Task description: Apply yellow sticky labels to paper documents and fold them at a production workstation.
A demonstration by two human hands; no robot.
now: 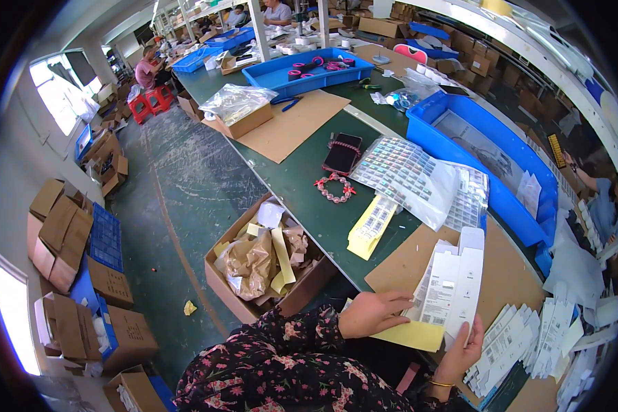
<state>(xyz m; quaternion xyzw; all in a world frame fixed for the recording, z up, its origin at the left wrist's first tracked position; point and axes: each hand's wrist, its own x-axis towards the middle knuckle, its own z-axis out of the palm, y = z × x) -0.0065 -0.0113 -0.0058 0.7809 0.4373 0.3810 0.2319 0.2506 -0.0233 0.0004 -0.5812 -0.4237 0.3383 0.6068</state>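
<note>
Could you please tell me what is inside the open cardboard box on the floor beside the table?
The cardboard box holds crumpled brown paper and yellow strips; anything beneath is hidden.

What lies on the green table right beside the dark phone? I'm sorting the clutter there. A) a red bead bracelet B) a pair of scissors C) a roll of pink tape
A: the red bead bracelet lies just below the dark phone on the green table.
</note>
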